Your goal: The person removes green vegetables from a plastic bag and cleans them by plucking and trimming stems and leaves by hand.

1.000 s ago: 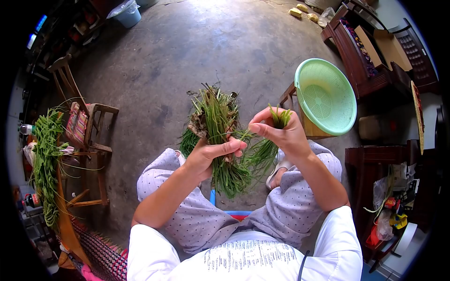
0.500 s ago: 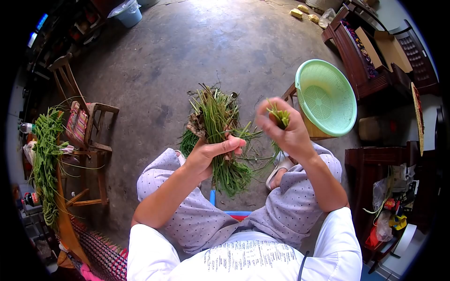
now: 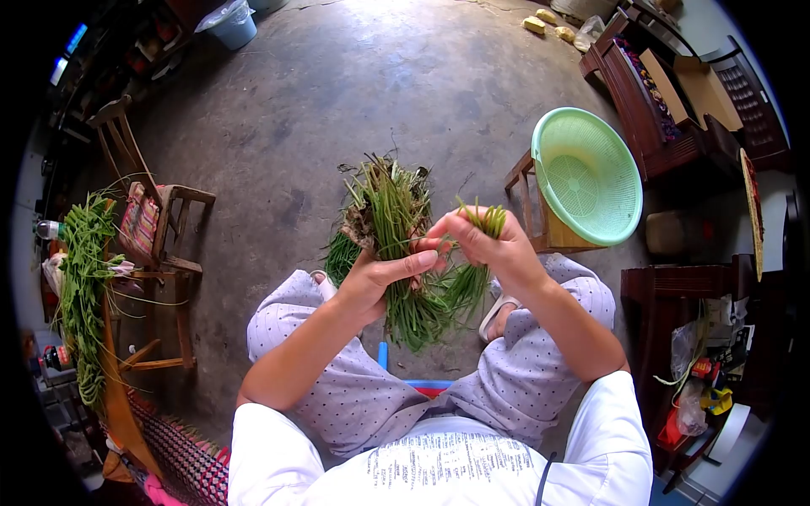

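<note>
My left hand [image 3: 371, 278] is wrapped round a thick bunch of long green stalks [image 3: 390, 223], with its thumb lying across them. Brownish, root-like ends stick out at the top of this bunch, and thin green leaves hang below. In my right hand [image 3: 510, 257] is a smaller bunch of green stalks [image 3: 487, 221], its pale ends pointing up and its leaves trailing down. The right fingertips reach to the left hand's fingertips, at the side of the thick bunch. More dark greens [image 3: 342, 255] lie on the floor behind the left hand.
A pale green plastic colander [image 3: 629, 160] rests on a wooden stool [image 3: 567, 232] at the right. Leafy greens [image 3: 82, 287] are heaped along a wooden edge at the left, near a wooden chair [image 3: 173, 202]. A blue bin [image 3: 234, 32] stands at the far left.
My right hand has moved left and slightly down with its smaller bunch, bringing its fingertips to the thick bunch. My left hand has barely moved.
</note>
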Motion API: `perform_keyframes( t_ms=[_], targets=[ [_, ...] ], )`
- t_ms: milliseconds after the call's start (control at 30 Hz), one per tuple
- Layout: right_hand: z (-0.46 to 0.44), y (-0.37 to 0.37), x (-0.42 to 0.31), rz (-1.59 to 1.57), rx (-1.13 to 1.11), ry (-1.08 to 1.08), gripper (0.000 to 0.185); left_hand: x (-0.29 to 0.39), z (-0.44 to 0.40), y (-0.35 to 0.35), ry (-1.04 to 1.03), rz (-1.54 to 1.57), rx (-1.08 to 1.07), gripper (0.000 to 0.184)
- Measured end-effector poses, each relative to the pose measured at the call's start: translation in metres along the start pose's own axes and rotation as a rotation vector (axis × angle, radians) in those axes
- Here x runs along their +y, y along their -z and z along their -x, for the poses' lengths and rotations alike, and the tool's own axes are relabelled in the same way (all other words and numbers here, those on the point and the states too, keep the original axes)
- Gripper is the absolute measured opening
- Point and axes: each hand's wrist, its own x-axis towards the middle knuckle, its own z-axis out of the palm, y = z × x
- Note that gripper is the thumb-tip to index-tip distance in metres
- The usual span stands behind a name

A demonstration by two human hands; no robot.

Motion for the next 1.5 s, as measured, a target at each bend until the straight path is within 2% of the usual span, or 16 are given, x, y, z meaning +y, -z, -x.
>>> perform_keyframes(
  t_ms=[167, 233, 333, 433, 467, 500, 567, 633, 700, 767, 900, 1067, 1167, 1300, 1367, 1500],
  targets=[
    [-0.002, 0.012, 0.002, -0.015, 0.224, -0.029, 0.035, -0.005, -0.002, -0.003, -0.118, -0.082, 0.141, 0.020],
    [-0.007, 0.018, 0.005, -0.013, 0.198, 0.005, 0.034, -0.003, -0.002, -0.003, -0.129, -0.119, 0.125, 0.019],
    [-0.014, 0.021, 0.007, -0.014, 0.133, 0.215, 0.031, -0.005, -0.002, -0.004, -0.100, -0.229, 0.048, 0.019],
    [-0.013, 0.017, 0.001, -0.215, 0.104, 0.073, 0.031, -0.010, -0.005, -0.004, -0.036, -0.286, 0.061, 0.020],
    [-0.010, 0.018, -0.002, -0.257, 0.080, 0.045, 0.018, -0.012, -0.006, -0.004, -0.036, -0.298, 0.048, 0.021],
    [-0.009, 0.015, -0.006, -0.257, 0.083, 0.046, 0.018, -0.012, -0.005, -0.005, -0.034, -0.299, 0.045, 0.021],
    [-0.008, 0.004, -0.015, 0.375, 0.174, 0.195, 0.018, -0.013, -0.005, -0.007, -0.012, -0.326, 0.033, 0.022],
    [-0.010, 0.002, -0.010, 0.375, 0.226, 0.147, 0.027, -0.019, -0.008, -0.004, -0.020, -0.309, 0.018, 0.021],
    [-0.019, 0.003, 0.003, 0.198, 0.273, 0.328, 0.013, -0.021, -0.009, -0.002, -0.026, -0.379, -0.042, 0.021],
    [-0.013, 0.012, -0.004, 0.142, 0.333, 0.272, 0.009, -0.019, -0.007, -0.003, -0.012, -0.315, -0.035, 0.020],
    [-0.011, 0.033, -0.013, 0.068, 0.563, 0.339, 0.009, -0.010, -0.002, -0.003, -0.039, -0.229, -0.018, 0.019],
    [-0.005, 0.025, -0.015, 0.081, 0.241, 0.179, 0.015, -0.001, 0.003, -0.004, -0.020, -0.165, -0.099, 0.042],
    [-0.003, 0.011, -0.015, 0.076, 0.125, 0.098, 0.018, -0.004, 0.002, -0.003, 0.015, -0.035, -0.106, 0.034],
    [-0.007, 0.014, -0.016, -0.027, 0.323, 0.140, 0.020, -0.011, -0.003, 0.008, 0.076, -0.047, -0.037, 0.026],
    [-0.009, 0.025, -0.017, -0.197, 0.427, 0.259, 0.020, -0.009, -0.002, 0.007, 0.063, -0.004, -0.076, 0.021],
    [-0.008, 0.035, -0.020, -0.212, 0.596, 0.345, 0.021, -0.009, 0.002, 0.012, 0.066, -0.068, -0.004, 0.021]
  ],
)
